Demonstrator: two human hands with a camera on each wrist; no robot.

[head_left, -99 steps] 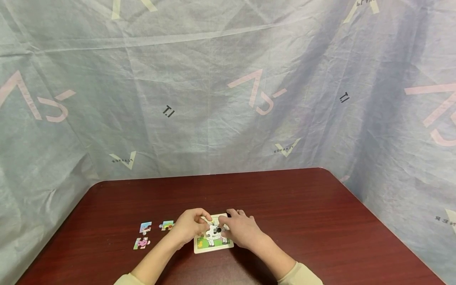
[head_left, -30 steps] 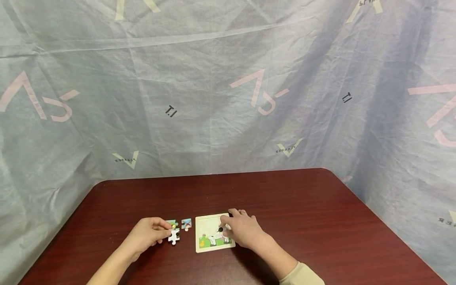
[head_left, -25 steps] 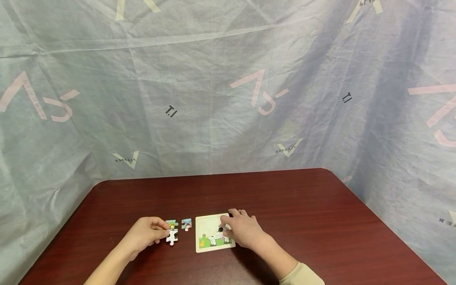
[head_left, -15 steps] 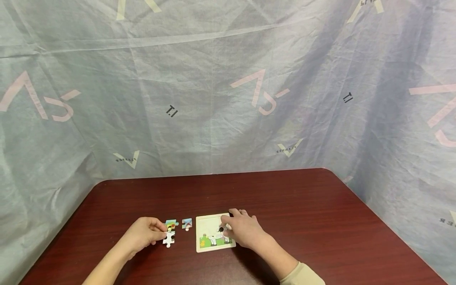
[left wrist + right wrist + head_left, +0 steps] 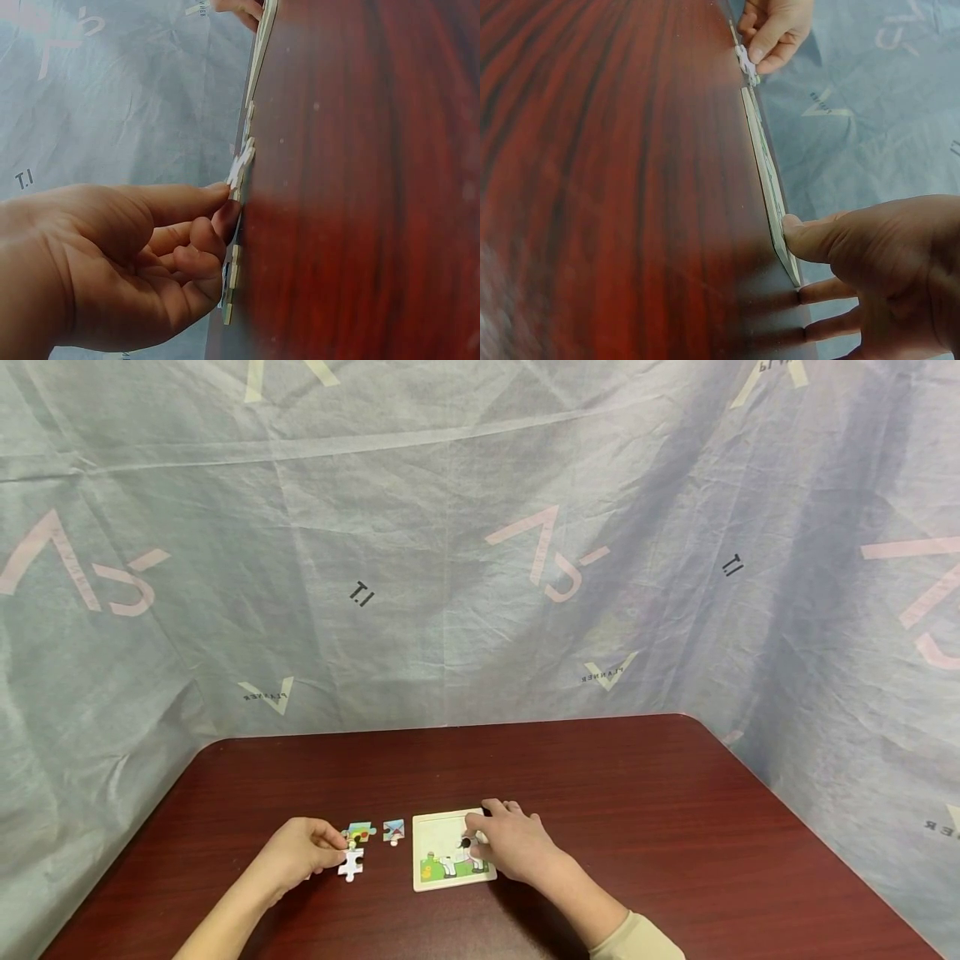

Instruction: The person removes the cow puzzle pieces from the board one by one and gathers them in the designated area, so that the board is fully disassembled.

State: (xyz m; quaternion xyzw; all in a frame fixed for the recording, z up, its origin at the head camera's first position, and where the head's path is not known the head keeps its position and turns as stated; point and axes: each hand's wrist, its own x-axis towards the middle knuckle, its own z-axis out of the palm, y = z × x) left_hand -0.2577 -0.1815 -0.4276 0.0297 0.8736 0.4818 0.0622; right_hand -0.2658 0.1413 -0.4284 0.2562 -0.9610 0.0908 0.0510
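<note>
My left hand (image 5: 296,857) pinches a white jigsaw piece (image 5: 350,865) with a dark patch between thumb and fingertips, left of the puzzle tray. Just behind it lies a yellow-green jigsaw piece (image 5: 362,832), partly covered. A blue piece (image 5: 393,832) sits nearer the tray. In the left wrist view, another piece (image 5: 235,266) shows edge-on beside the fingers. The pale tray (image 5: 427,887) lies flat and bears part of a cow picture on green. My right hand (image 5: 513,843) rests on its right side, thumb (image 5: 810,241) pressing the surface; it hides that part.
Everything lies on a dark red wood-grain table (image 5: 600,777) with rounded far corners. A grey printed cloth (image 5: 442,610) hangs behind the table and along its sides.
My left hand has come off the tray and moved left with the white piece, lately drifting slightly further left. Loose pieces now lie nearer the tray than at first. My right hand stays put.
</note>
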